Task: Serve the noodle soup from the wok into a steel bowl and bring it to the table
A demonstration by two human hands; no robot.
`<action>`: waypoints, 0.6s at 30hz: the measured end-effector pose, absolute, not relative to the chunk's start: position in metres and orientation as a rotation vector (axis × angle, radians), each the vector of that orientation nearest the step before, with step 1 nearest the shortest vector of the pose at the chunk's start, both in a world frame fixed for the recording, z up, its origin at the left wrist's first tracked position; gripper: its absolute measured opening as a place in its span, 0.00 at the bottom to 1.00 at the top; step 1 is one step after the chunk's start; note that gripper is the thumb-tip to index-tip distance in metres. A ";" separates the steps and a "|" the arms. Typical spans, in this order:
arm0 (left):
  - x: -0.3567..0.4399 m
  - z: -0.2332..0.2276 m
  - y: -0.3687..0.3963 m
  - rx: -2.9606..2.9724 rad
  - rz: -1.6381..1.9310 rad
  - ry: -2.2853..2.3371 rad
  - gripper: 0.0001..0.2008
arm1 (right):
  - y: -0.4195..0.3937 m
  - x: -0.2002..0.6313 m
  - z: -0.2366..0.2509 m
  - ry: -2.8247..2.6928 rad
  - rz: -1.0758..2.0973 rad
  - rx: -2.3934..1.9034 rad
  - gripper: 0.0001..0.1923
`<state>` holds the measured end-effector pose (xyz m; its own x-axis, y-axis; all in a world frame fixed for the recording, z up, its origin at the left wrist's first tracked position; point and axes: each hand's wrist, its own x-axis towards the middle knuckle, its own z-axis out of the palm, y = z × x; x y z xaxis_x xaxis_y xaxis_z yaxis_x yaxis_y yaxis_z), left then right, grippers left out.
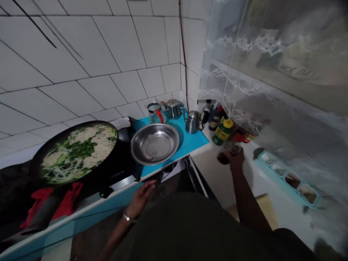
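One dark bottle gripped by right hand; left hand loose, two kettles behind

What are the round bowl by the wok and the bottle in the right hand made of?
Bowl: looks like stainless steel, shiny grey with bright reflections and a thin rolled rim. Bottle in the right hand: dark and see-through with brown liquid, so glass or clear plastic; motion blur leaves it open. The left hand holds nothing.

I note: bowl polished glossy metal; 2 kettles shiny steel; wall tiles smooth, glazed; cloth matt red.
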<state>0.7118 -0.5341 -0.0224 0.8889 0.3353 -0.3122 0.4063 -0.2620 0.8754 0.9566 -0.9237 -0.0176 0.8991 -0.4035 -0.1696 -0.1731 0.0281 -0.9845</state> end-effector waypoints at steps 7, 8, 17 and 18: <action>0.777 0.082 -0.543 1.621 0.320 0.016 0.29 | -0.758 0.902 0.015 -0.299 0.246 -1.241 0.35; 0.780 0.091 -0.542 1.567 0.356 -0.003 0.30 | -0.741 0.894 0.019 -0.352 0.309 -1.213 0.35; 0.758 0.101 -0.532 1.559 0.558 0.081 0.32 | -0.668 0.832 0.028 -0.622 0.407 -1.246 0.34; 0.754 0.101 -0.531 1.539 0.548 0.093 0.33 | -0.665 0.829 0.028 -0.636 0.415 -1.249 0.33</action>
<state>0.7536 -0.5310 0.1005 0.8769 0.3916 0.2787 -0.2772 -0.0616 0.9588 0.8287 -0.6654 0.0283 0.7597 0.6132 0.2165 0.0491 0.2779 -0.9594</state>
